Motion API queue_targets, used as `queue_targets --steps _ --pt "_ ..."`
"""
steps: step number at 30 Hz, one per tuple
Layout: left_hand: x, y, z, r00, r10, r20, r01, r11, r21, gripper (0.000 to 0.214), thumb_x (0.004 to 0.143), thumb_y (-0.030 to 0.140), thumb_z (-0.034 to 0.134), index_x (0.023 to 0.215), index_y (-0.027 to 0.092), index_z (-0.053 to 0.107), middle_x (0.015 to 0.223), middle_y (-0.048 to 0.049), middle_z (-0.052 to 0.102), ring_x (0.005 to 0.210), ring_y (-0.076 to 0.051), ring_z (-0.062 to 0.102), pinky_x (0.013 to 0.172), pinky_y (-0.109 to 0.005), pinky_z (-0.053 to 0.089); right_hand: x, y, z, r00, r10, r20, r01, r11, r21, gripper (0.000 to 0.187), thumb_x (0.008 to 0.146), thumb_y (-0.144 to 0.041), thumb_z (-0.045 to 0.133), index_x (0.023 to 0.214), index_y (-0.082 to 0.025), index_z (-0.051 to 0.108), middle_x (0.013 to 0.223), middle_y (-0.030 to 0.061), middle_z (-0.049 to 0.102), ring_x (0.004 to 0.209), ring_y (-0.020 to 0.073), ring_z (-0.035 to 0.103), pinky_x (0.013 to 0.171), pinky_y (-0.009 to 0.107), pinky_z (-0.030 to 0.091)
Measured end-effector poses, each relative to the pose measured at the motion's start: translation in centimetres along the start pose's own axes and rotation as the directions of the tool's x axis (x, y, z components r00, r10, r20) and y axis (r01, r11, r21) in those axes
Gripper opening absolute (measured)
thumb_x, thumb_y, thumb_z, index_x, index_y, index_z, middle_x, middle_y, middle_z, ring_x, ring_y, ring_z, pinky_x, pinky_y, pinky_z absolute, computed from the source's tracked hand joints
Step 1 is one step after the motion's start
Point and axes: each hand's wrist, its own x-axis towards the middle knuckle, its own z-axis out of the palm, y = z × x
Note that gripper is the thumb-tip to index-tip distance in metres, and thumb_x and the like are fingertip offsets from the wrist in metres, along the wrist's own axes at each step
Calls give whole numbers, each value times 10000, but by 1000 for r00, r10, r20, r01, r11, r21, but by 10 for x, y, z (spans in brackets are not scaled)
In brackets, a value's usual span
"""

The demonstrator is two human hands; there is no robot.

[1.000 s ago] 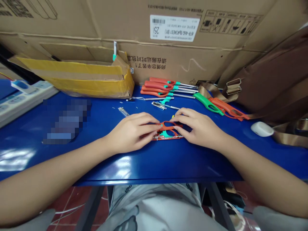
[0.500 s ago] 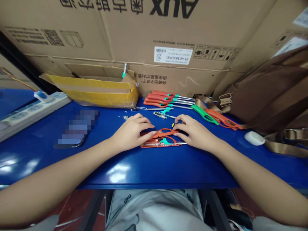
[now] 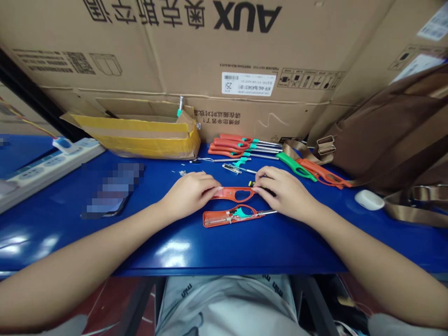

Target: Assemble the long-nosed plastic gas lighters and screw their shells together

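Note:
Between my two hands is an orange lighter handle half [image 3: 229, 193] with an oval finger hole. My left hand [image 3: 191, 195] pinches its left end, while my right hand [image 3: 282, 192] has the other end between thumb and fingers. Nearer me on the table lies the other lighter half [image 3: 214, 219], with a teal trigger [image 3: 241, 213], white wires and a metal tube inside it. Just beyond the hands are a loose metal part [image 3: 231, 168], a teal trigger [image 3: 241, 162] and a small yellow-and-black piece [image 3: 251, 184], partly hidden by my right fingers.
Several orange lighters [image 3: 229, 145] lie at the back of the blue table [image 3: 168, 247]. Green [image 3: 296, 165] and orange handle shells [image 3: 325, 173] sit right of them. A yellow-taped box [image 3: 140, 137], phone [image 3: 112, 189] and power strip [image 3: 49, 168] are left; a white mouse-like object [image 3: 369, 200] is right.
The orange handle half has been lifted away from the lighter half beneath and turned, so its inner side shows. The open lighter half now lies separate, nearer the table's front edge.

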Motion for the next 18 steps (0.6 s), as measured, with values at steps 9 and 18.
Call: queue_targets --steps 9,18 --pt "-5 13 -10 971 174 -162 -152 978 141 231 1055 263 484 1038 160 690 912 -37 744 780 -136 694 681 -236 509 -1 -13 -2 978 179 111 -209 886 414 245 976 -369 616 1098 -201 747 949 37 778 737 151 677 682 260 506" --pt "-5 28 -13 995 96 3 -93 969 -228 293 1059 314 471 1017 150 710 928 -41 768 786 -137 709 724 -234 506 -8 -7 7 994 -102 36 96 986 134 342 1053 -328 493 1306 -221 699 1006 79 725 826 162 669 728 266 503"
